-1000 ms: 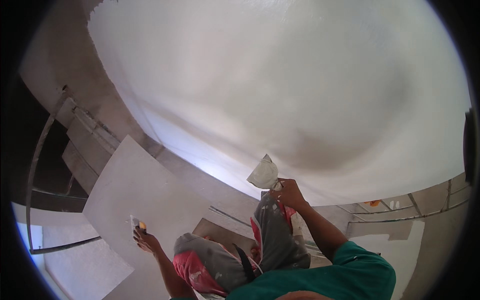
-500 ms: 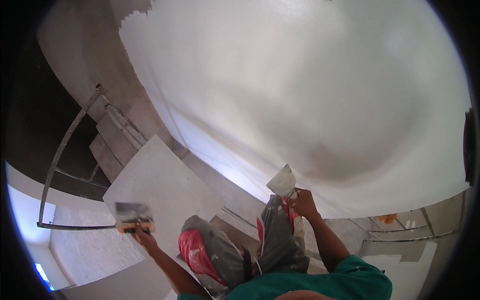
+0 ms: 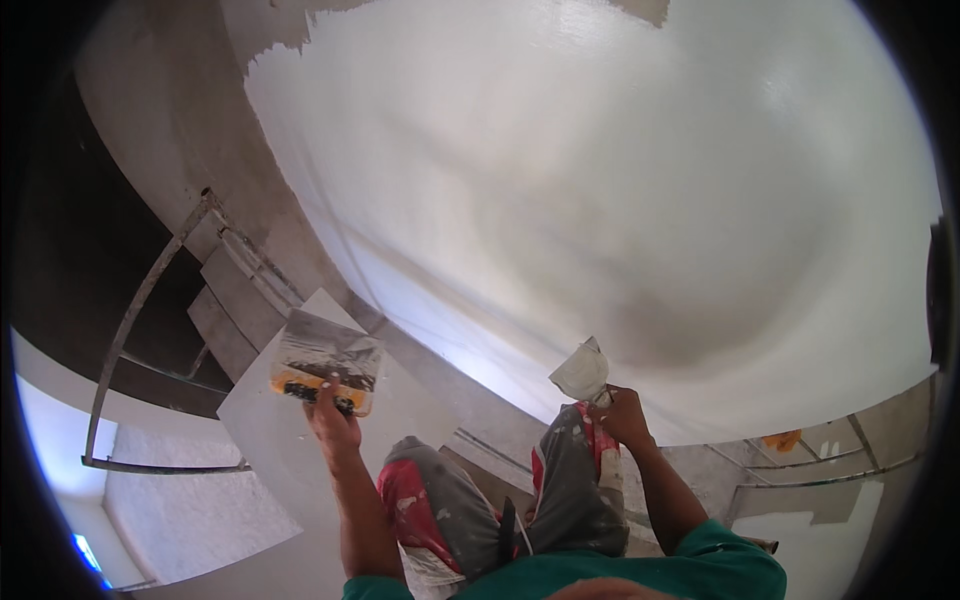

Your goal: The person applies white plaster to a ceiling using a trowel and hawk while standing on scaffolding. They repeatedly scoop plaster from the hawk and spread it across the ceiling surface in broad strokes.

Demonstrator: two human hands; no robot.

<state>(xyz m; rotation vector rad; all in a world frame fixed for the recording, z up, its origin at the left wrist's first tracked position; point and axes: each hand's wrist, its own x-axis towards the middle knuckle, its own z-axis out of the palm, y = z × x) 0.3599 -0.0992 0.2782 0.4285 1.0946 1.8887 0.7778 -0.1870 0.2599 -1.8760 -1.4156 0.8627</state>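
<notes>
My left hand (image 3: 335, 425) is closed round the orange and black handle of a wide finishing trowel (image 3: 328, 345). Its flat metal blade is smeared with pale filler and is held above a white board, apart from the wall. My right hand (image 3: 622, 415) grips a putty knife (image 3: 580, 372) by its mostly hidden handle, close to my right knee. White filler covers the knife's broad blade, which points up and left. Before me rises a large wall (image 3: 520, 190) with a smooth, white, wet-looking coat.
Bare grey-brown wall (image 3: 180, 70) borders the coat's ragged left edge, with another bare patch (image 3: 645, 10) at the top. A spattered metal frame (image 3: 130, 310) stands left, beside the white board (image 3: 265, 420). An orange object (image 3: 782, 440) lies near metal bars at lower right.
My left hand has brought the trowel right and upward, nearer my body's midline. The putty knife in my right hand sits slightly further right and lower. The view has shifted a little.
</notes>
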